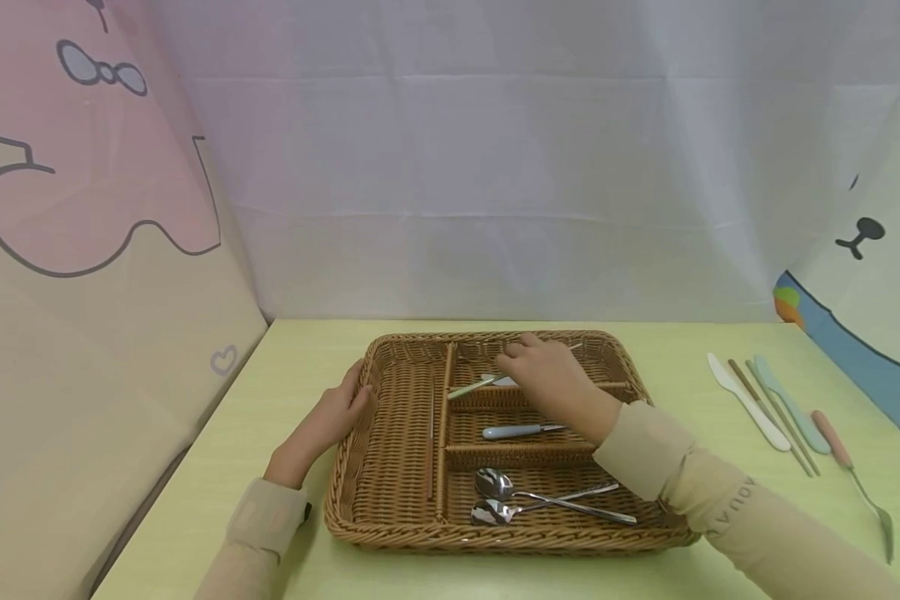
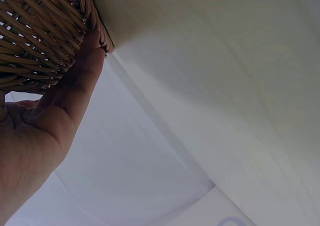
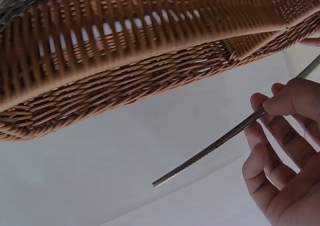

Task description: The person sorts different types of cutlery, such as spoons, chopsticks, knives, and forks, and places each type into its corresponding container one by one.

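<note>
My right hand (image 1: 551, 379) is over the back right compartment of a brown wicker basket (image 1: 447, 450). Between thumb and fingers it pinches a green chopstick (image 1: 471, 388), whose ridged metal end sticks out in the right wrist view. My left hand (image 1: 333, 412) holds the basket's left side, thumb at the rim and fingers along the outer wall. Under the right hand lies a pale knife blade (image 1: 504, 382), partly hidden. A blue-handled utensil (image 1: 513, 432) is in the middle compartment, its head covered by the right hand. The long left compartment contains a reddish-brown chopstick (image 1: 430, 442).
Two crossed metal spoons (image 1: 495, 483) occupy the front right compartment. On the table right of the basket lie a white knife (image 1: 750, 404), a brown chopstick (image 1: 765, 408), a green chopstick (image 1: 783, 417), a teal knife (image 1: 791, 404) and a pink-handled fork (image 1: 832, 437). Cloth walls (image 1: 495, 208) enclose the table.
</note>
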A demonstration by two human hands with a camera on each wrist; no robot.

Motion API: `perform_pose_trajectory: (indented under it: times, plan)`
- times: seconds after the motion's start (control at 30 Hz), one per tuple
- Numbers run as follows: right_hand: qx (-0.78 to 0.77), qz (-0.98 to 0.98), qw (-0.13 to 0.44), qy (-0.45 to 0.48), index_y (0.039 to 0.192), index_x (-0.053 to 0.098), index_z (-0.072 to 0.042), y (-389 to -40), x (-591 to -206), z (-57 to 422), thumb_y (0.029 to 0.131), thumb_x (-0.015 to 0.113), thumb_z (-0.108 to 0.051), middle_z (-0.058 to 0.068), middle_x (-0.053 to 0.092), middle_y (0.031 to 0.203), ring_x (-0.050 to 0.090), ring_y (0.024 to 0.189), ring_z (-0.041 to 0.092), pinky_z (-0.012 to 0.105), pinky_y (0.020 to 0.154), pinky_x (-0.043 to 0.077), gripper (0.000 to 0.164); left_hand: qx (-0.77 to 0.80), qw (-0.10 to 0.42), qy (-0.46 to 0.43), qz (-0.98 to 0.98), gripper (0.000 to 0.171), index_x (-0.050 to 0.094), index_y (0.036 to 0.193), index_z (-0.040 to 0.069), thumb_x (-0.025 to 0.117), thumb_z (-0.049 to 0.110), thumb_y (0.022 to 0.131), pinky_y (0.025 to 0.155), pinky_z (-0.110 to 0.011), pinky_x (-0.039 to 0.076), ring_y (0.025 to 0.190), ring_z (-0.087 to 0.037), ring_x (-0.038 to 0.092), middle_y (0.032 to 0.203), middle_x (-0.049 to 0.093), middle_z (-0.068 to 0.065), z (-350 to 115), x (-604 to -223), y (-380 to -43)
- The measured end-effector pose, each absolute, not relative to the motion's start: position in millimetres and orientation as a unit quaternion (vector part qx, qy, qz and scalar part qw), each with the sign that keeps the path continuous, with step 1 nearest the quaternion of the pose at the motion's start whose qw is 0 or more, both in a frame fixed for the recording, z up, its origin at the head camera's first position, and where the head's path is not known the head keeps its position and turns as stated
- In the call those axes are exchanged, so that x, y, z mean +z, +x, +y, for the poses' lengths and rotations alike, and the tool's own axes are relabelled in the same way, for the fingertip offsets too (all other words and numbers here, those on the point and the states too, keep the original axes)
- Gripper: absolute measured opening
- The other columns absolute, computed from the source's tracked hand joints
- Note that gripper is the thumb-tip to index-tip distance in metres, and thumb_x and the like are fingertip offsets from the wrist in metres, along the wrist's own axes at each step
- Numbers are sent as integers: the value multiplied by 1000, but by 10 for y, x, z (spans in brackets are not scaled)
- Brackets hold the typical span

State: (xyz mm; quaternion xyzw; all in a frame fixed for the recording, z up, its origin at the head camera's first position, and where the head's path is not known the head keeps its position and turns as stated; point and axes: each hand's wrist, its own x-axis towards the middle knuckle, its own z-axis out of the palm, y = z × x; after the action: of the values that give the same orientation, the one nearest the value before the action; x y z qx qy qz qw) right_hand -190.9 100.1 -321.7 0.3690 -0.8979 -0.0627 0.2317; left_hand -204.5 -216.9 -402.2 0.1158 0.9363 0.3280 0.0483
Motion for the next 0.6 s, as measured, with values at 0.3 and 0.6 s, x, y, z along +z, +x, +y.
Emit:
perform_pose_trajectory:
  times: [0.3, 0.6]
  plan:
    - [-86, -887, 212, 401, 98, 69, -18, -1856, -3259, 746, 79, 69, -10, -2, 66, 93, 54, 85, 18, 27, 58, 48, 20, 327, 29, 131, 935, 58, 6, 146, -2, 31, 25, 100, 40, -28, 37, 35, -7, 29, 54, 47, -3, -2164, -4008, -2008]
    - [-123, -855, 234, 446, 97, 69, -22, -1823, -3272, 572, 77, 72, -21, -4, 65, 95, 50, 86, 17, 25, 61, 46, 20, 327, 50, 112, 937, 58, 4, 147, 3, 31, 26, 101, 42, -28, 38, 36, -9, 31, 56, 48, -4, -2159, -4006, -2035]
